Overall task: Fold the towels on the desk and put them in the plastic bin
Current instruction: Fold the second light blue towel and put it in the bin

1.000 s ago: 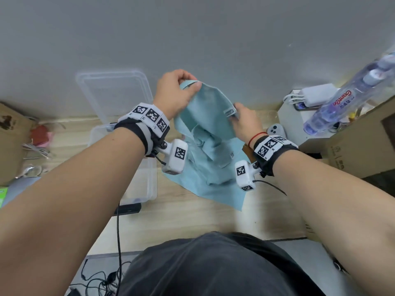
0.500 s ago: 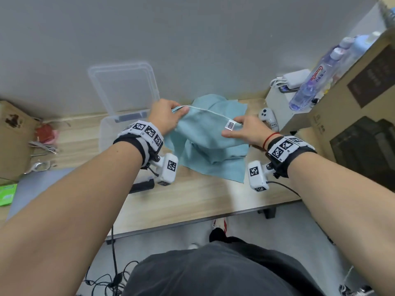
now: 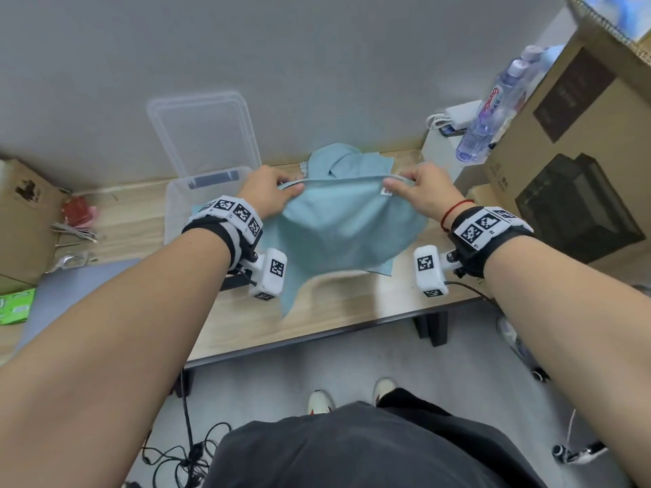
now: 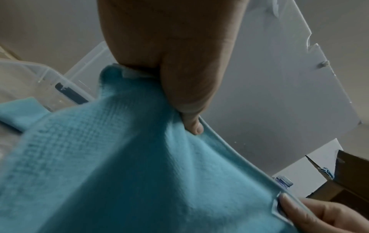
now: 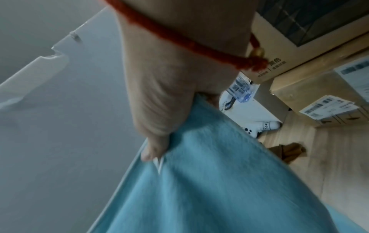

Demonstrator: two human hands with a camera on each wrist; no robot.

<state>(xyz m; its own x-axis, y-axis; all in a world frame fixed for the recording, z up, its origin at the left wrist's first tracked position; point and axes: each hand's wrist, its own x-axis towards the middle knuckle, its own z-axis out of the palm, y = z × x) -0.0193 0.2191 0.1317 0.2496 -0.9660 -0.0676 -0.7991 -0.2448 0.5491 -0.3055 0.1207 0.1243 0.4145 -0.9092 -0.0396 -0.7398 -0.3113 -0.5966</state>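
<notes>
A light blue towel [image 3: 347,227] hangs stretched above the desk [image 3: 334,311] between my two hands. My left hand [image 3: 278,190] pinches its top left corner [image 4: 139,88], and my right hand [image 3: 410,184] pinches the top right corner by the white tag [image 5: 159,164]. The lower part of the towel is blurred and billows over the desk. Behind it more light blue towels [image 3: 352,160] lie crumpled against the wall. The clear plastic bin [image 3: 176,206] stands open just left of my left hand, its lid [image 3: 204,132] leaning on the wall.
Cardboard boxes [image 3: 570,146] and a water bottle [image 3: 493,110] crowd the right end of the desk, with a white charger [image 3: 458,116] and a white game controller [image 5: 259,127]. Another cardboard box [image 3: 24,213] and clutter sit at the left. Cables [image 3: 186,449] lie on the floor.
The towel has come down from in front of the wall to just above the desk. My hands have spread apart, pulling its top edge straight, and I have stepped back.
</notes>
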